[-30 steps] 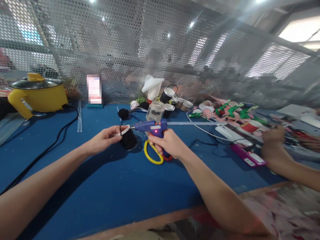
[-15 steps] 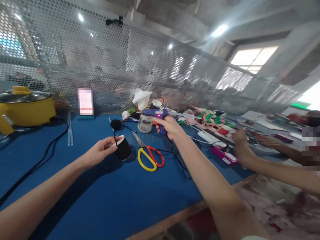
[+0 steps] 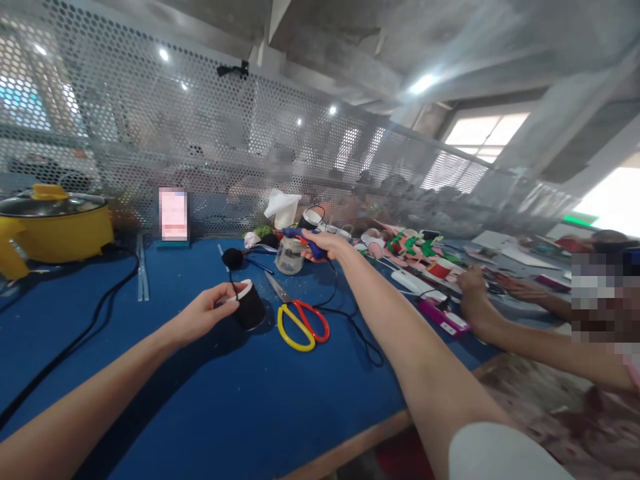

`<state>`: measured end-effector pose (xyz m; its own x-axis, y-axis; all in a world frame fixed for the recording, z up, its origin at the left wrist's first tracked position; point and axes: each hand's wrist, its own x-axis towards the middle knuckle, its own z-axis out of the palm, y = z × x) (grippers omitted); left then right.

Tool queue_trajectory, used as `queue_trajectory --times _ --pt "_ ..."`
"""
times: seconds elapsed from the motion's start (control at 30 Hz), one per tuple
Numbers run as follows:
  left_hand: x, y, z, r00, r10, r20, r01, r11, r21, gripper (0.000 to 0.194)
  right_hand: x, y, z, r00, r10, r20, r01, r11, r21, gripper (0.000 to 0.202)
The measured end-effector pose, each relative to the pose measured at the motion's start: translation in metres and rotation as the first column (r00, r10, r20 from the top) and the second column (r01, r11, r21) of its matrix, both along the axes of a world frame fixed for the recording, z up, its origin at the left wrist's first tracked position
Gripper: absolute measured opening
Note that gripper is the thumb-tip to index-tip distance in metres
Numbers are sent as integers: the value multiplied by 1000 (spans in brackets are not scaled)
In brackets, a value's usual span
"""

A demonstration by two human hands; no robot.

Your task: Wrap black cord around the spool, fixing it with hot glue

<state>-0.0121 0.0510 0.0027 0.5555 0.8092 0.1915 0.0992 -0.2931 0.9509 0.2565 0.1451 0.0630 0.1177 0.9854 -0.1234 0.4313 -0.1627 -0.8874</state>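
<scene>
Left of scissors (image 3: pixel 285 297), pinches black cup (image 3: pixel 251 309) by rim with left hand (image 3: pixel 209 309); with right hand (image 3: pixel 324 245), farther forward, grips glue gun (image 3: pixel 295 233) near jar (image 3: pixel 289 260), pointed left.

On my feed I see a plain whitish sleeve (image 3: pixel 500 453) with a curved hem, far back from the right fingers (image 3: pixel 314 237); behind the left fingers (image 3: pixel 225 291), the forearm (image 3: pixel 125 373) is bare.

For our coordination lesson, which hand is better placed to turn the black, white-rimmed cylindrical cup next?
Probably the left hand: it holds the cup, while the right hand grips a blue plastic glue gun.
</scene>
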Motion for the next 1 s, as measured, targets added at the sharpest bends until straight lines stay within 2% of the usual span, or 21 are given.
queue_trajectory --times 0.07,0.17,0.23,0.3,0.33,0.37,0.43,0.5,0.57,0.63,0.7,0.83,0.9,1.0 --pt "0 0 0 1000 0 -6 0 1000 2 24 1 -2 0 997 -32 68 30 999 29 40" --pt "0 0 0 1000 2 -30 -2 1000 10 24 1 -13 4 976 -119 184 89 983 163 38" --pt "1 -1 1 999 1 -38 0 1000 19 25 -5 -26 7 951 -191 244 117 950 288 34" --pt "1 -2 1 999 1 -47 0 999 37 25 -19 -42 7 928 -211 307 65 904 423 29" --pt "1 -3 1 998 3 -56 0 999 50 25 -29 -51 5 902 -185 391 -52 852 522 28" --pt "2 -3 1 998 5 -68 -1 998 66 24 -40 -59 3 878 -107 467 -198 807 556 31" --pt "3 -5 1 996 13 -91 -3 994 111 21 -64 -71 -4 845 97 527 -411 749 520 38" --pt "5 -6 2 994 28 -108 -9 985 174 18 -86 -78 -13 799 229 556 -519 729 445 46" --pt "6 -8 2 986 62 -152 -24 969 244 17 -102 -80 -20 759 322 566 -569 751 335 52" --pt "8 -10 3 969 118 -215 -49 952 301 16 -112 -78 -25 735 415 536 -597 771 221 52" --pt "10 -12 3 950 159 -267 -61 939 339 14 -115 -76 -29 752 490 440 -610 771 184 46" --pt "10 -12 4 950 150 -272 -45 933 357 14 -111 -78 -31 861 486 149 -506 796 333 22" --pt "10 -11 5 970 116 -212 -49 953 299 14 -106 -84 -30 893 449 15 -421 824 380 17" --pt "8 -9 9 995 33 -94 -22 993 113 15 -96 -94 -30 909 389 -148 -307 868 391 14"
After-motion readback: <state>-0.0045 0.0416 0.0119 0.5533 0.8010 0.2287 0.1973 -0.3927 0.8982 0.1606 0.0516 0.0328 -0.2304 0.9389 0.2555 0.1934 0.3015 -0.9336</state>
